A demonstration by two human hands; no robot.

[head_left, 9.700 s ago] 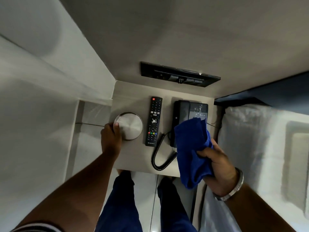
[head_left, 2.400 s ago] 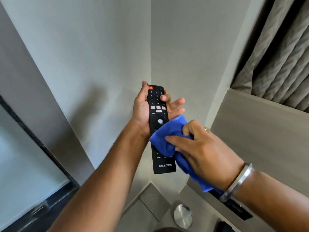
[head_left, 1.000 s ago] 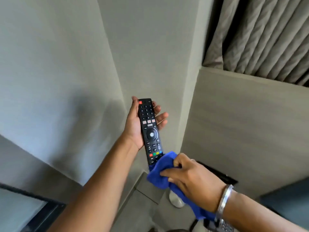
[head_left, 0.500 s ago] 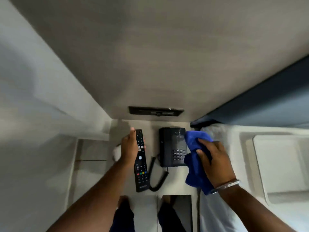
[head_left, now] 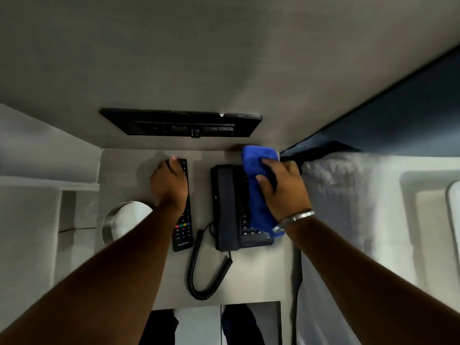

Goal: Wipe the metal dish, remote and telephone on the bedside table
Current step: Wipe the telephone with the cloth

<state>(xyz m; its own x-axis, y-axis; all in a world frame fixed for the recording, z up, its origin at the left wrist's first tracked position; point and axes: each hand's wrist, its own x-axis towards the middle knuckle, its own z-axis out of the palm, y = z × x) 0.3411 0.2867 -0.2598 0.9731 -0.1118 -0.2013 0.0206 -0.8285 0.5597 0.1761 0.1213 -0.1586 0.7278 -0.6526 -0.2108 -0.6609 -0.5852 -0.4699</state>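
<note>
My right hand presses the blue cloth onto the telephone at the table's right side. My left hand lies on the remote, fingers curled over it, with the metal dish just left.

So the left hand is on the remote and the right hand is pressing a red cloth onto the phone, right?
Not quite: the cloth is blue, not red, as the head view shows. The rest holds: the left hand is on the remote and the right hand presses the cloth onto the phone.
</note>
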